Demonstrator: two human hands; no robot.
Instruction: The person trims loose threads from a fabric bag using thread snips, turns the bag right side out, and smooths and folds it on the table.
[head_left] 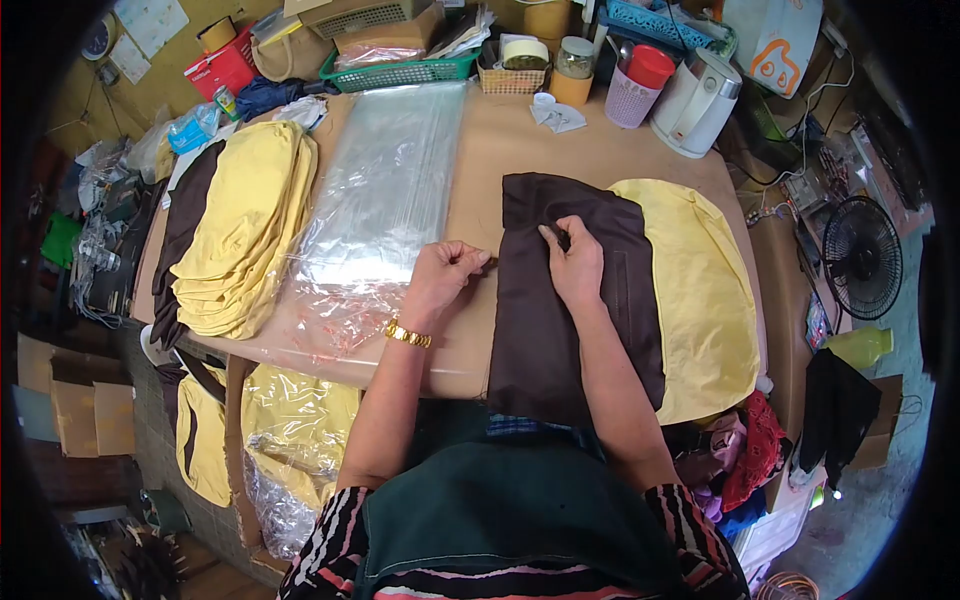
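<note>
The left hand (445,275) presses thumb to finger (anything held is indiscernible); the right hand (577,262) curls over brown cloth (533,330), its pinch unclear, forearms (384,410) extended.

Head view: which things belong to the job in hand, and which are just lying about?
Probably the job:
brown-and-yellow cloth piece, under the right hand
stack of yellow cloth
flat clear plastic, between them

Apparently just lying about:
white kettle
black fan
red cup
lidded jar
</note>
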